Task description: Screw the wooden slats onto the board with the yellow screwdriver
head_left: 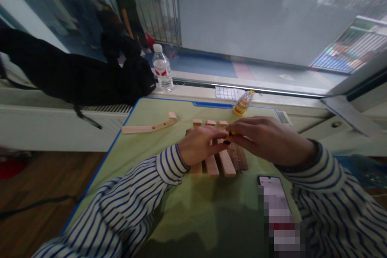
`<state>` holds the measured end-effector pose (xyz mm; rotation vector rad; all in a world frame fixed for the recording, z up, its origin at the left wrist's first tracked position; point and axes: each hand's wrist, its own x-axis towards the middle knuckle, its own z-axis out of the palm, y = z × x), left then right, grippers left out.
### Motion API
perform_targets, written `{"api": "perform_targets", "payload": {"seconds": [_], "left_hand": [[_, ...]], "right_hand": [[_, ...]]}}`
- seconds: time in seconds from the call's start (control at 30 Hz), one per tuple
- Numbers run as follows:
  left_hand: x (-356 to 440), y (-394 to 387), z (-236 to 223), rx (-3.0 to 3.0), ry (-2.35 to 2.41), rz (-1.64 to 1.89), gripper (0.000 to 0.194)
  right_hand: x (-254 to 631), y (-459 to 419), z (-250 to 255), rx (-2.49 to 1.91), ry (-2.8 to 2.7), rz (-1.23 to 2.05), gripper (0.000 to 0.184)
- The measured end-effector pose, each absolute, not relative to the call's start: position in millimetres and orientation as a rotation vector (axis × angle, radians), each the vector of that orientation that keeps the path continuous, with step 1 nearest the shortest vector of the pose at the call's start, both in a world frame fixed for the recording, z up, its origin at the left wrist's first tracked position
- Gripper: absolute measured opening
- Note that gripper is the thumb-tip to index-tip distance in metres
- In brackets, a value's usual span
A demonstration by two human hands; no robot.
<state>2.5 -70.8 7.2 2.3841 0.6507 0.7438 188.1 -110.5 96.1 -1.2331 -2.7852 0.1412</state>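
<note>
Over the table's middle, the fingertips of my left hand (200,145) and my right hand (266,137) meet, pinching a small yellow-and-black piece (230,134) whose kind is mostly hidden by the fingers. Beneath them lie three pale wooden strips (227,163), side by side across a brown, rough-surfaced board (240,157). My left hand covers the middle of the strips. To the left, apart from these, rests a curved wooden piece (151,127) with two holes and an upturned end.
A clear bottle with a yellow cap and base (242,104) stands at the back of the green table (181,217). By my right forearm lies a phone (273,197). On the window sill are a water bottle (163,70), a black bag (127,76) and a gridded white sheet (227,93).
</note>
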Motion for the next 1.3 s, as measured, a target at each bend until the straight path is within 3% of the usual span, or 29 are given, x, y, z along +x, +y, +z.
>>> {"api": "perform_targets", "payload": {"seconds": [0.3, 0.5, 1.3], "left_hand": [[2.1, -72.2, 5.5, 2.338, 0.737, 0.733, 0.020], [1.5, -71.3, 3.0, 2.396, 0.739, 0.733, 0.018], [5.6, -69.8, 6.2, 2.392, 0.546, 0.710, 0.020]], "right_hand": [[185.0, -113.7, 101.1, -1.101, -2.780, 0.143, 0.039], [182.7, -112.6, 101.5, -1.133, -2.860, 0.182, 0.026], [187.7, -111.8, 97.6, -1.310, -2.798, 0.144, 0.023]]}}
